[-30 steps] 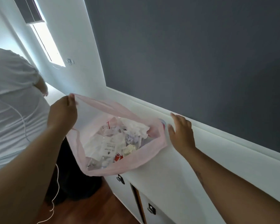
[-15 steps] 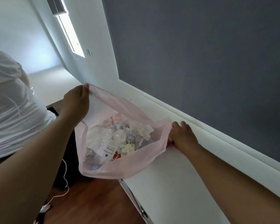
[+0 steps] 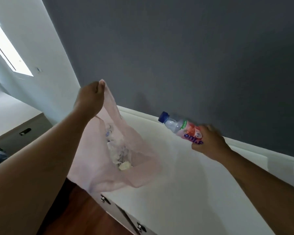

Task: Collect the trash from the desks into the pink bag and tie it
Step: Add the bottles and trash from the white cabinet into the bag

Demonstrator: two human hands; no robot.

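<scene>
Bottle (image 3: 182, 129) in right hand (image 3: 209, 143), pink bag (image 3: 126, 158) beside

The left hand (image 3: 90, 99) is pinching the pink bag (image 3: 126, 163) up by its rim while the right hand (image 3: 209, 143) is gripping a plastic bottle (image 3: 180, 127) over the white desk (image 3: 185, 192).

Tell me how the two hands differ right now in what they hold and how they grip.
The left hand pinches the top edge of the pink bag and holds it raised; the right hand is wrapped around the lower part of a plastic bottle near the back of the white desk. The left hand is higher and sharp in the picture; the right hand is lower and blurred. Both are closed on something.
</scene>
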